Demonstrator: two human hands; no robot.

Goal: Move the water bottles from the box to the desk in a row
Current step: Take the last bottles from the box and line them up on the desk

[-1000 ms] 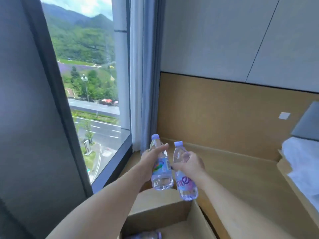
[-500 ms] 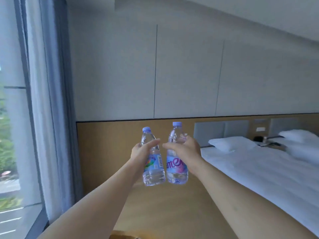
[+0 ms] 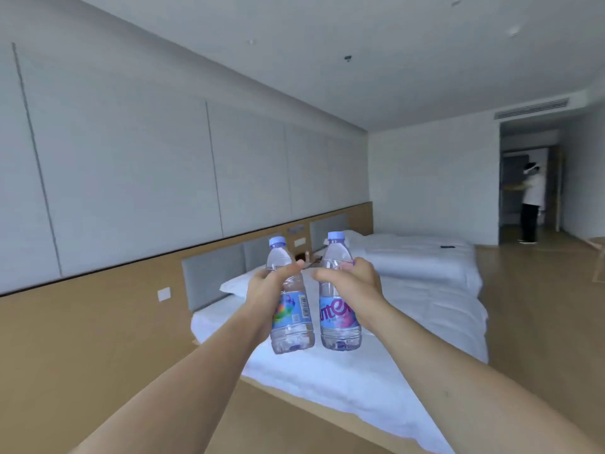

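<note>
I hold two clear water bottles with pale purple caps upright in the air in front of me, side by side and a little apart. My left hand (image 3: 262, 293) grips the left water bottle (image 3: 291, 326) around its upper body. My right hand (image 3: 353, 283) grips the right water bottle (image 3: 340, 322), whose label has pink lettering. Both arms are stretched forward over the near bed. The box and the desk are out of view.
Two white beds (image 3: 409, 322) lie ahead and to the right, against a wooden headboard wall (image 3: 98, 322). Wooden floor (image 3: 540, 322) runs along the right. Another person (image 3: 530, 208) stands in the far doorway.
The view has swung right, away from the window and box, toward the beds and the far doorway. Both hands still grip the bottles, now carried along with the turn.
</note>
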